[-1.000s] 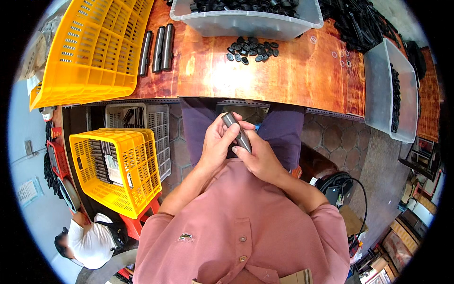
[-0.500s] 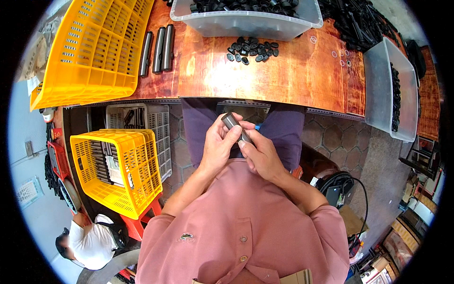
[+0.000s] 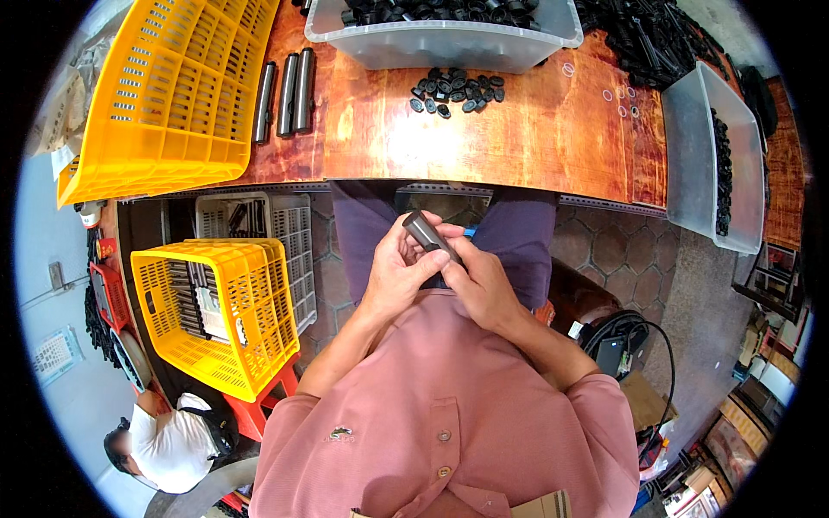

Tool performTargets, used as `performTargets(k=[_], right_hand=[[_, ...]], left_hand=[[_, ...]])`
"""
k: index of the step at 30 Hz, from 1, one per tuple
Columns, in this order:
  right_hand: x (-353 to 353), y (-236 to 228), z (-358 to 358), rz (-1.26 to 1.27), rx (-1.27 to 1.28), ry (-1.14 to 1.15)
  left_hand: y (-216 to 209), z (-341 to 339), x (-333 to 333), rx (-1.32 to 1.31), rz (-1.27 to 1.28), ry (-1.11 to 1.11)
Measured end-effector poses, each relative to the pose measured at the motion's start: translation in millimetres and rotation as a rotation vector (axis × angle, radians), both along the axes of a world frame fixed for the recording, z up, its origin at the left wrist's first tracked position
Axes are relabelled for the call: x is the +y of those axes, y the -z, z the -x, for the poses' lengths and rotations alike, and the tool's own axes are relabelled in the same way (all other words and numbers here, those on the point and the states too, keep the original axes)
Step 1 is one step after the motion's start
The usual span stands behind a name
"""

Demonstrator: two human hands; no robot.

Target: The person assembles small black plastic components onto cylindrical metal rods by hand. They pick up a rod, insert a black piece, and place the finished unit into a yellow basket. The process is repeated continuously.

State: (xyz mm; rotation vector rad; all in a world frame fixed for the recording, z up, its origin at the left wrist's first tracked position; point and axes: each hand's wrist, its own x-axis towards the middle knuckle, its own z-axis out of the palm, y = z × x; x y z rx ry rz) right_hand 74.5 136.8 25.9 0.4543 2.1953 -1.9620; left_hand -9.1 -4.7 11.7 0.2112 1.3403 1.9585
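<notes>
Above my lap, both hands are closed around one dark grey metal tube, tilted with its upper end toward the left and away from me. My left hand grips the side of the tube, thumb lying along it. My right hand holds the lower end, which its fingers hide. A bit of something blue shows just behind the right fingers; I cannot tell what it is. On the wooden table ahead lie a pile of small black oval caps and, at left, several similar tubes.
A clear plastic bin of black parts stands at the table's back. Another clear bin is at the right. Yellow crates fill the left, one lower crate holding tubes. Thin rings lie on the table. A person in white sits lower left.
The tube has turned slightly in my hands, its upper end now showing more to the left. My right thumb has shifted up along it.
</notes>
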Motion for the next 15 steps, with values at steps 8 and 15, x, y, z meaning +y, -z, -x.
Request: performTargets(k=[8, 15], right_hand=[[-0.6, 8.7, -7.8, -0.089, 0.172, -0.054], [-6.8, 2.5, -4.8, -0.211, 0.161, -0.031]], left_hand=[[-7.3, -5.3, 8.1, -0.026, -0.004, -0.061], [-2.6, -3.7, 13.8, -0.039, -0.066, -0.131]])
